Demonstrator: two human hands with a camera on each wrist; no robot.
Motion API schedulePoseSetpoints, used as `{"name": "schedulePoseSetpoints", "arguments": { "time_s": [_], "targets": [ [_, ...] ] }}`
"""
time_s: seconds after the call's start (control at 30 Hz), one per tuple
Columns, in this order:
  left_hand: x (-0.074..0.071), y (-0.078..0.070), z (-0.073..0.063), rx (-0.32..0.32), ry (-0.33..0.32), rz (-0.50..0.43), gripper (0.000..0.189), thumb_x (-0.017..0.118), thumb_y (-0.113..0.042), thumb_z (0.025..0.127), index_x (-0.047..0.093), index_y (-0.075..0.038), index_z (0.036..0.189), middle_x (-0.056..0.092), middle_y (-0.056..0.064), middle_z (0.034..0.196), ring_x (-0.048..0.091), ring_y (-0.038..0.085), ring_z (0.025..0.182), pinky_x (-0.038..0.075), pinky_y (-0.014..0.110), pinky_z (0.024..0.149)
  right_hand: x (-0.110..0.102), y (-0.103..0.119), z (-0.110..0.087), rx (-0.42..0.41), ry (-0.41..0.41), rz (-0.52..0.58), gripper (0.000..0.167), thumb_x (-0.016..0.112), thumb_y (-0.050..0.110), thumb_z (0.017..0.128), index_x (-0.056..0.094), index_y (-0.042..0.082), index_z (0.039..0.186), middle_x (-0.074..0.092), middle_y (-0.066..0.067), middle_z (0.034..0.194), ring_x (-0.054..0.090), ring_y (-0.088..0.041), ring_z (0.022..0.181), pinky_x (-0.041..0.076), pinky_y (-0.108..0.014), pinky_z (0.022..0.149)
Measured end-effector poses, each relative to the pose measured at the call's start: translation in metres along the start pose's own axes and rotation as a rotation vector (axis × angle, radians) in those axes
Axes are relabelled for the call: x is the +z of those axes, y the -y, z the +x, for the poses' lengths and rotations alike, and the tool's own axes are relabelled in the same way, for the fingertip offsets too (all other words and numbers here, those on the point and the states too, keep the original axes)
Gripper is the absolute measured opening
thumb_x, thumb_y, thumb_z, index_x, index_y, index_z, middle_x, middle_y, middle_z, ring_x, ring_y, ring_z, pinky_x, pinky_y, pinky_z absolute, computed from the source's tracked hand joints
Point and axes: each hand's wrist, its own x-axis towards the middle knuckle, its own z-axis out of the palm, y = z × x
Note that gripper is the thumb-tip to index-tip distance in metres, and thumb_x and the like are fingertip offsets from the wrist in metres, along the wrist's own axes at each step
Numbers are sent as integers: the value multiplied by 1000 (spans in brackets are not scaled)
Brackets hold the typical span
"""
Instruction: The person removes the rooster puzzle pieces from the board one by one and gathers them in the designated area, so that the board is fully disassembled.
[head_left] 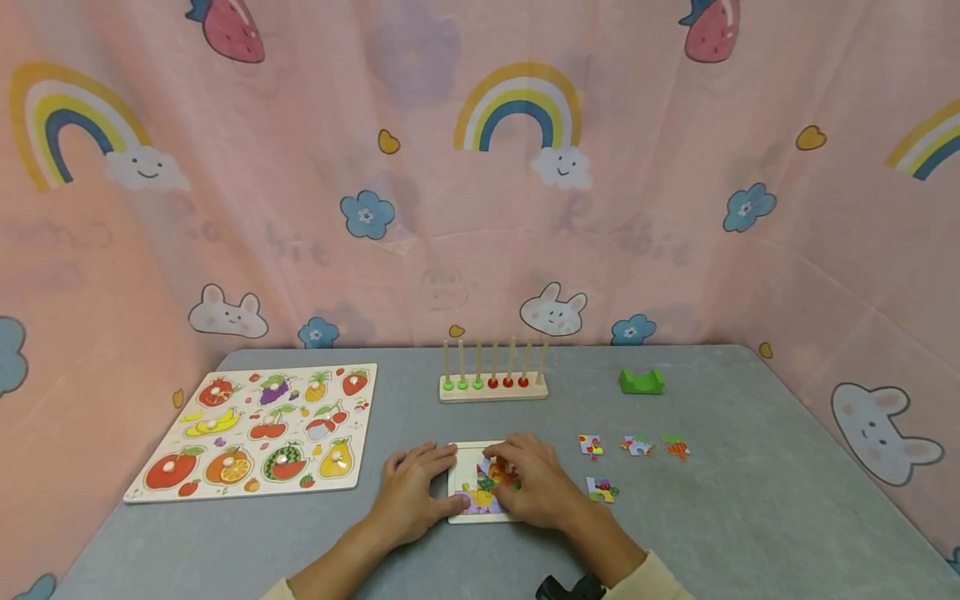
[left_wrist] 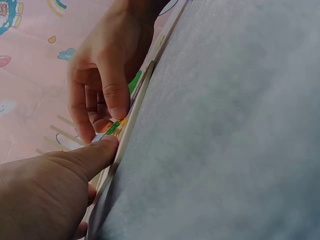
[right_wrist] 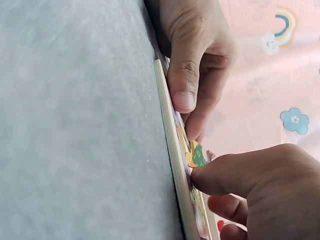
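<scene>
A wooden jigsaw tray (head_left: 462, 475) lies flat on the table in front of me, with colourful pieces laid in its near part and bare wood at its upper left. My left hand (head_left: 411, 496) rests along the tray's left side, its thumb (left_wrist: 102, 150) pressing at the near edge and its fingers spread toward the far corner. Over the tray's right half, my right hand (head_left: 543, 487) pinches a green and yellow puzzle piece (right_wrist: 196, 154), tilted up from the tray in the right wrist view. That hand covers the tray's right side.
Several loose puzzle pieces (head_left: 637, 446) lie to the tray's right. Behind it stands a peg rack (head_left: 493, 390) with green and red beads, and a green block (head_left: 642, 382) sits farther right. A fruit puzzle board (head_left: 251, 433) occupies the left. Patterned pink cloth (head_left: 480, 250) hangs behind.
</scene>
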Motion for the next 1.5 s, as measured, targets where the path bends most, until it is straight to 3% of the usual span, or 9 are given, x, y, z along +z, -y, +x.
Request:
{"name": "schedulePoseSetpoints", "arguments": {
  "time_s": [0.57, 0.93, 1.5],
  "targets": [
    [0, 0, 0, -4, 3, 4, 58, 81, -37, 75, 67, -4, 120, 59, 3, 131, 45, 31, 127, 23, 61, 97, -15, 2, 1, -25, 61, -15, 40, 72, 13, 82, 65, 8, 121, 57, 5, 102, 47, -16, 102, 33, -50, 89],
    [1, 1, 0, -5, 4, -2, 58, 82, -35, 74, 67, -4, 120, 59, 2, 131, 45, 30, 126, 22, 61, 97, -35, -1, -7, -48, 39, 57, 40, 75, 11, 82, 66, 7, 121, 59, 7, 105, 48, -14, 103, 40, -47, 88],
    [1, 2, 0, -5, 1, -13, 57, 82, -34, 74, 68, -4, 120, 59, 2, 131, 44, 31, 127, 22, 60, 98, -76, -6, -28, -184, -47, 97, 43, 79, 10, 79, 66, 12, 120, 58, 11, 105, 51, -10, 95, 47, -37, 78]
  ]
}}
